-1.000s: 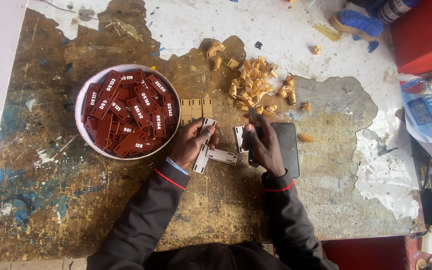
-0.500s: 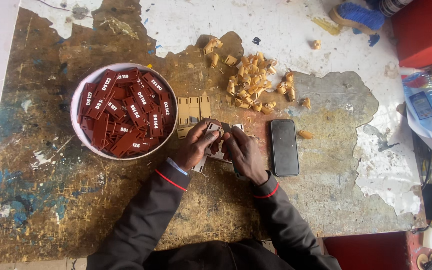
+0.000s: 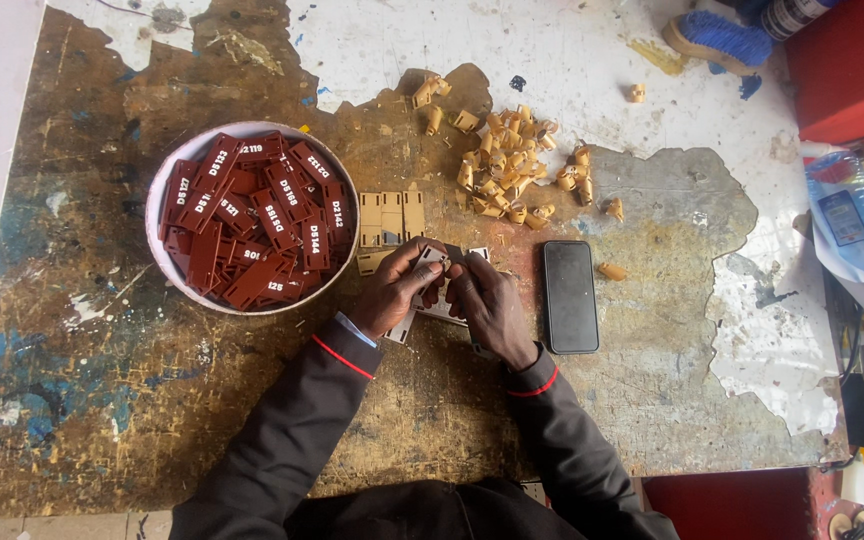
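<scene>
Worn, paint-flaked bench (image 3: 102,400): I work a small pale part at its middle.

Both hands meet just right of the bowl (image 3: 167,190) of dark red tags (image 3: 252,220); my left hand (image 3: 397,290) and right hand (image 3: 482,305) pinch the grey-white part (image 3: 432,262), fingers curled tight. I judge fitting is under way; next calls for a steady press. Tan clips (image 3: 512,165) and a phone (image 3: 569,297) lie near.
</scene>
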